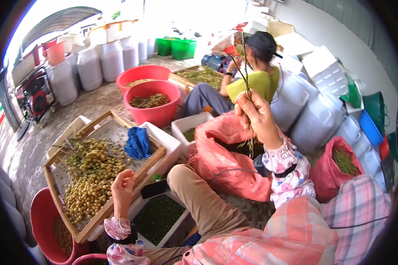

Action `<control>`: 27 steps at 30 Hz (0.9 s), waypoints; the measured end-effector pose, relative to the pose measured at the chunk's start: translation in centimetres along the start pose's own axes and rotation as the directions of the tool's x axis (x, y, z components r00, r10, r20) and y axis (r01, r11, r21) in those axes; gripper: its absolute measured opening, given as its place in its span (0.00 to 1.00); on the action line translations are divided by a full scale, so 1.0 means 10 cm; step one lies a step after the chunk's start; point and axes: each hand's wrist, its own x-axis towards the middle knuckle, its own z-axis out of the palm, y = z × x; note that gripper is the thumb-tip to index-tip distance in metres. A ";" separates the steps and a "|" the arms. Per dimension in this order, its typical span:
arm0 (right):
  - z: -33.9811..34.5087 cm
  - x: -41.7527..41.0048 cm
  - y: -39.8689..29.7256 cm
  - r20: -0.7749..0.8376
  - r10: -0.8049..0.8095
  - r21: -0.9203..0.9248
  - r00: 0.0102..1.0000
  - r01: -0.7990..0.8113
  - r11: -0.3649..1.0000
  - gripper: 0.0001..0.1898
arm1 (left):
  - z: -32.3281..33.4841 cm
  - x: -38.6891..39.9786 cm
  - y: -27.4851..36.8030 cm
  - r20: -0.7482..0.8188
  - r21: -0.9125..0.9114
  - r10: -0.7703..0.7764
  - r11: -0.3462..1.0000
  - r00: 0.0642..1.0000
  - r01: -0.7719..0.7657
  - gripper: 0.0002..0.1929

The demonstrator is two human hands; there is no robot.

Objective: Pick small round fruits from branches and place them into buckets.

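My right hand (257,114) is raised above an open pink woven sack (219,165), its fingers closed on a bunch of thin bare stems (246,73). Fine twigs hang below the fist over the sack's mouth. Near the edge of a wooden-framed tray (149,165), my left hand (123,187) is held with bent fingers and nothing visible in it; whether it touches the frame I cannot tell. Small round yellowish fruits (94,175), some on stems, cover much of the tray. A blue cloth (137,143) lies at the tray's far right corner.
A person in a yellow-green shirt (255,86) sits beyond the sack. Pink tubs (152,112) stand ahead, a red tub (41,215) at lower left. A white foam box (182,228) with green bits and a dark phone (155,188) are by my knee. Large white drums (318,116) line the right.
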 end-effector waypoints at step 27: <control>-1.61 -0.97 1.62 0.463 0.241 -0.706 0.853 0.191 0.682 0.30 | 1.38 0.80 0.83 0.136 0.011 0.560 0.824 0.817 -0.566 0.10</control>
